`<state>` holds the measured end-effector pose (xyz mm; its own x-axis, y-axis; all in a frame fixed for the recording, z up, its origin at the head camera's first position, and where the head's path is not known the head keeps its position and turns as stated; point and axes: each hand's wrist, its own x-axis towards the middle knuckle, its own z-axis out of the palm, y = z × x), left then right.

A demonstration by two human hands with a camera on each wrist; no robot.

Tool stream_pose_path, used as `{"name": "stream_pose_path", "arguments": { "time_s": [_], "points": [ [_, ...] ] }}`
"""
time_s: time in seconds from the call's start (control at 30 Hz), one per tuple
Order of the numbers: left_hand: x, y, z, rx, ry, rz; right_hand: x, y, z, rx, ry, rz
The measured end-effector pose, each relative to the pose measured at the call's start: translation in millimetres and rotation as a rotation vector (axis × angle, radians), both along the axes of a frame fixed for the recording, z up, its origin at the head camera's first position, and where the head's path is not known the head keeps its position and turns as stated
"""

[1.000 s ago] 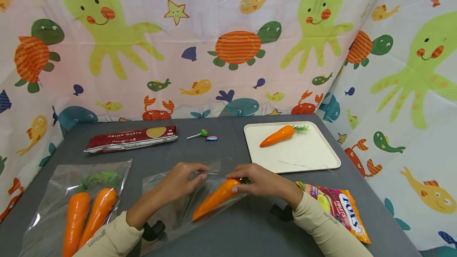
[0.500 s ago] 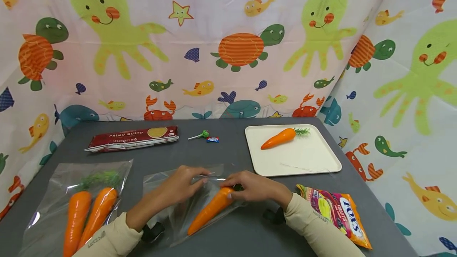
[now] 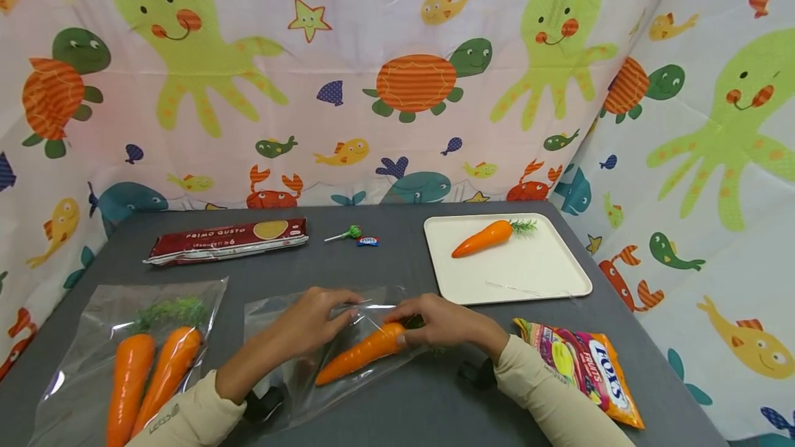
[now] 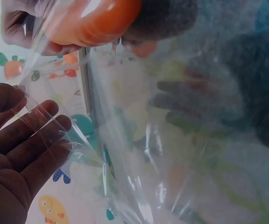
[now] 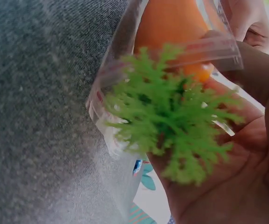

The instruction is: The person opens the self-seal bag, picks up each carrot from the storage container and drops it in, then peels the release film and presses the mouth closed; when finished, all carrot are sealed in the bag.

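Observation:
In the head view an orange toy carrot (image 3: 355, 356) lies slanted inside a clear plastic bag (image 3: 310, 400). My right hand (image 3: 439, 323) grips the carrot's thick upper end, its fingers and thumb around it at the bag's mouth. Feathery green leaves (image 5: 167, 114) stick out past the zip strip (image 5: 209, 50) in the right wrist view. My left hand (image 3: 310, 324) pinches the edge of the bag between thumb and fingers; the left wrist view shows the film (image 4: 146, 149) stretching away from those fingers. In the head view, my right hand partly covers the leaves.
Two bagged carrots (image 3: 132, 368) lie at the left. A cream tray (image 3: 534, 274) with one carrot (image 3: 483, 239) stands back right. Behind are a dark red spaghetti packet (image 3: 226, 240), a lollipop (image 3: 352, 232) and a small blue sweet (image 3: 368, 241). A Fox's candy bag (image 3: 584, 368) lies right.
The carrot has slid left, deeper into the bag, and now lies flatter after its tip dipped toward me. My right hand has shifted slightly with it. The left hand holds its place.

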<state>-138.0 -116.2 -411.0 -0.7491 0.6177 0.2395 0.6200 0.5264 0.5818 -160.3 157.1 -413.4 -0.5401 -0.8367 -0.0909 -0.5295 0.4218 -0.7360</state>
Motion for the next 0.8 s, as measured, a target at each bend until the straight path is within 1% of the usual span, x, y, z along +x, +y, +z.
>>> {"name": "stream_pose_path", "arguments": {
  "time_s": [0.1, 0.23, 0.43, 0.6, 0.7, 0.8],
  "points": [
    [-0.8, 0.2, -1.4, 0.01, 0.01, -0.01, -1.1, -3.1, 0.4, 0.002, -0.003, 0.003],
    [-0.7, 0.2, -2.3, 0.015, 0.002, -0.008, -0.7, -4.9, -0.6, -0.005, -0.014, 0.023],
    [-0.5, 0.0, -4.0, 0.01, -0.001, 0.005, -1.5, -1.4, -2.2, -0.037, -0.076, 0.053],
    [-0.6, 0.0, -6.0, 0.027, -0.003, -0.006, -6.0, 9.3, 3.1, -0.048, -0.096, -0.011],
    [-0.7, -0.1, -6.3, 0.034, -0.014, -0.004, -9.5, 17.6, 7.2, -0.063, -0.083, -0.048],
    [-1.4, 0.5, -6.0, 0.037, -0.022, -0.005, -13.8, 27.0, 11.3, -0.102, -0.074, -0.079]
  ]
}}
